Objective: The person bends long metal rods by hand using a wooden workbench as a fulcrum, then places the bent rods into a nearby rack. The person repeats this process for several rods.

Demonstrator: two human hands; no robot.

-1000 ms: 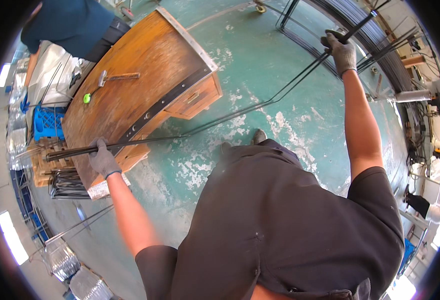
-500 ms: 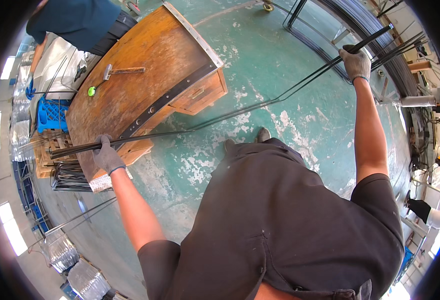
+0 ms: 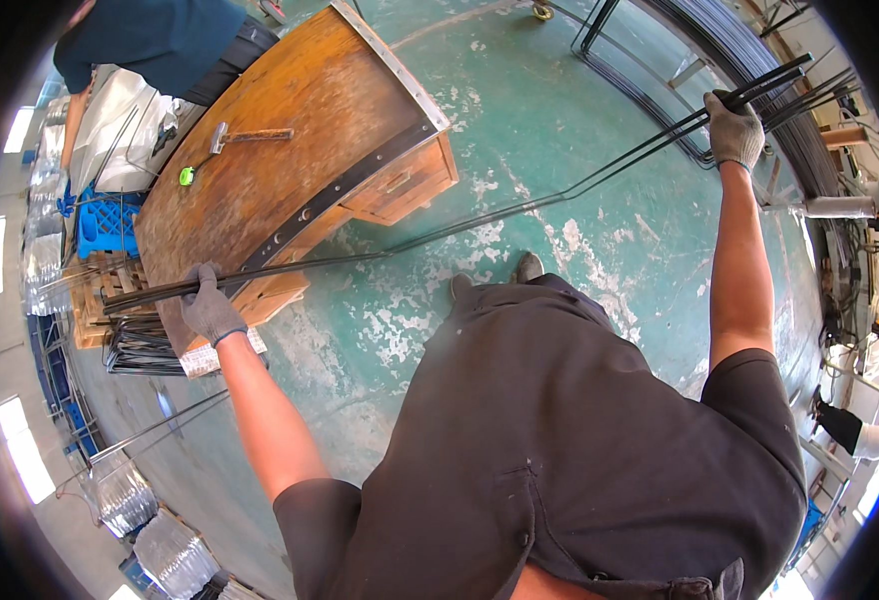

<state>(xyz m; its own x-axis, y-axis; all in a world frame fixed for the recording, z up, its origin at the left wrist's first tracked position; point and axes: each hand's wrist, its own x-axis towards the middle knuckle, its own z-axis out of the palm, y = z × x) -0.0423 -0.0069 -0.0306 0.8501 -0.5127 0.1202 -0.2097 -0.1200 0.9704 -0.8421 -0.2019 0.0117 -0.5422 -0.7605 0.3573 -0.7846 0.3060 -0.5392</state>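
Note:
Gloved in grey, my left hand (image 3: 212,306) is closed around one end of a bundle of long, thin, dark metal rods (image 3: 490,216), beside the near left corner of the wooden workbench (image 3: 290,75). The rods slant up to the right in front of me and have slight bends along their middle. Near their other end, my right hand (image 3: 736,134), also gloved, grips them with the arm stretched out. Past that hand the rod tips stand a little apart. How many rods there are cannot be told.
On the bench lie a hammer (image 3: 255,135) and a green tape measure (image 3: 187,176). A person in a dark shirt (image 3: 150,45) stands behind it. A rack of long dark rods (image 3: 730,50) is at far right. Bent rods (image 3: 145,347) are stacked left, near a blue crate (image 3: 110,228).
My right hand has shifted a little to the right along or with the rods, and their right tips have spread apart. My left hand keeps its grip, almost unmoved.

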